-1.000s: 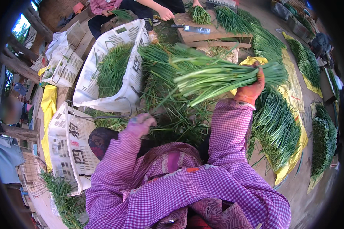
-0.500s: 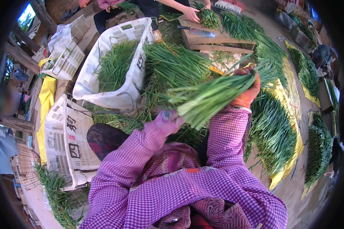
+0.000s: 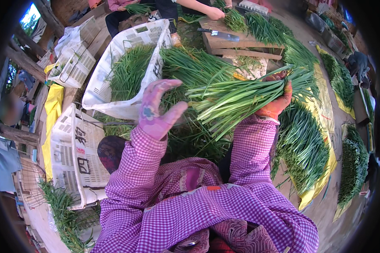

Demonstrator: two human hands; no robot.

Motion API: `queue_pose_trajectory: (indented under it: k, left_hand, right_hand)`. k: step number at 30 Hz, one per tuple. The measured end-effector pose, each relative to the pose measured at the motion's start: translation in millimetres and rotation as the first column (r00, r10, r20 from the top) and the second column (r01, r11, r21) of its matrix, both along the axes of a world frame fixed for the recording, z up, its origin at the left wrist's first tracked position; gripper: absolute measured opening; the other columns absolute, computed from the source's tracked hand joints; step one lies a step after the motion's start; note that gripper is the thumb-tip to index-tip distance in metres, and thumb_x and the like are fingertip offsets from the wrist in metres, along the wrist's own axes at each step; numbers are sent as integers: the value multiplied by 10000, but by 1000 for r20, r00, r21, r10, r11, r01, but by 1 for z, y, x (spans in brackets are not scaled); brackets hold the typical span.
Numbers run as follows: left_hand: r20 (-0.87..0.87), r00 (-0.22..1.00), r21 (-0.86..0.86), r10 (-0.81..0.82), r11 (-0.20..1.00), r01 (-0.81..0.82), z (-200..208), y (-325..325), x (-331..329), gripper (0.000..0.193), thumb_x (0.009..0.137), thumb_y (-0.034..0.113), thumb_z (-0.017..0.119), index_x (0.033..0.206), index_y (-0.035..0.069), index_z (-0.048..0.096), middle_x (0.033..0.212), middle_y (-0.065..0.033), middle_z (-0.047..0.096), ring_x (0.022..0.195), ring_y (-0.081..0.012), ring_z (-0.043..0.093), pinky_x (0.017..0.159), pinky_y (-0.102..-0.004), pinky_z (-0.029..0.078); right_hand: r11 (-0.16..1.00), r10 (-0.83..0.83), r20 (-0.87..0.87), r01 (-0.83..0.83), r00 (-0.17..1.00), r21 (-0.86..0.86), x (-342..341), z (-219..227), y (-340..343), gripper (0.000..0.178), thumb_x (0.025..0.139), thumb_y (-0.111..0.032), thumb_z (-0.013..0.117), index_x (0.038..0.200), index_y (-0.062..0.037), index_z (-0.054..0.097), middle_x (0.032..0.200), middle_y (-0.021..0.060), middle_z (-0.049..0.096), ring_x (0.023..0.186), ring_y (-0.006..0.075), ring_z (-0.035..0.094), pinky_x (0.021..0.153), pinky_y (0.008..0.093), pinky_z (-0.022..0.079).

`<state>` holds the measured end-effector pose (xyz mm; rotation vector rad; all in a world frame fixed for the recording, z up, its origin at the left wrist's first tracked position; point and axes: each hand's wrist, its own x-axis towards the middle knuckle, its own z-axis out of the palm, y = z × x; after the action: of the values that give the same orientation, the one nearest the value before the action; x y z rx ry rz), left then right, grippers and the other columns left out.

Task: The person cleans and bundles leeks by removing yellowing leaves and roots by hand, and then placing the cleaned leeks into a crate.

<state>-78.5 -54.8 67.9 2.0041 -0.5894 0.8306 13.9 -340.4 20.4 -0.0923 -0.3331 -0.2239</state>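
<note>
My right hand (image 3: pixel 278 100), in a stained orange glove, is wrapped round a bunch of chives (image 3: pixel 236 99). Pale stem ends fan out toward the left, while green leaf tips stick out beyond my hand to the right. My left hand (image 3: pixel 157 111), in a pink and purple glove, holds nothing. Its thumb and fingers are spread in a curve, apart from the stem ends. Ahead of my hands lies a big heap of loose chives (image 3: pixel 198 65). To its left is a white plastic crate (image 3: pixel 109 110) with more chives inside.
A low wooden board (image 3: pixel 219 44) carries a knife (image 3: pixel 223 35) and chives; a co-worker's hand (image 3: pixel 215 14) is beside it. Another white crate (image 3: pixel 78 156) stands near my left knee. Trimmed chives (image 3: pixel 304 143) lie in rows on yellow sheeting (image 3: pixel 332 162) at right.
My left hand has moved up and left, away from the stem ends, and its fingers have spread. The bunch in my right hand is fanned wider and slightly raised.
</note>
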Motion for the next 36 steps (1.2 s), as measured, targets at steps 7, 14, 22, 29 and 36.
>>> queue_pose_trajectory:
  k: [7,14,22,29,36]
  left_hand:
    - [-116,984,230,-134,960,158,28,-14,-10,375,667,49,635,1040,88,622,1072,-88,566,1034,-251,512,890,-370,396]
    - [-176,973,655,148,756,4,15,-33,-14,405,647,197,724,1027,154,591,903,-61,561,853,-272,530,769,-403,395]
    - [-95,992,606,82,795,-7,-5,-30,-12,230,687,241,699,845,117,586,751,-46,565,727,-265,551,661,-359,400]
    - [-24,1000,476,0,879,11,-12,-22,-12,183,699,233,680,760,97,573,654,-40,567,614,-260,548,578,-382,410]
    - [-70,987,732,146,680,-48,-5,-10,-27,182,706,248,656,658,98,564,642,-48,551,622,-261,545,583,-384,404]
  right_hand:
    - [997,-33,-56,29,998,-77,-6,4,6,256,780,-225,618,960,-58,544,774,34,512,719,162,492,683,298,432]
    - [993,-55,-81,46,995,-109,-4,3,17,286,784,-257,618,962,-47,542,801,35,545,709,174,507,674,313,442]
    - [990,-34,-78,23,996,-137,2,-1,22,230,814,-265,598,940,-74,588,809,1,579,648,146,515,600,293,437]
    - [992,-59,-132,43,990,-121,-3,4,22,237,836,-250,579,953,-44,571,798,-14,549,633,135,473,595,283,415]
    - [987,-76,-134,56,988,-149,-3,-1,17,245,820,-276,584,963,-77,593,804,4,591,673,158,539,597,306,445]
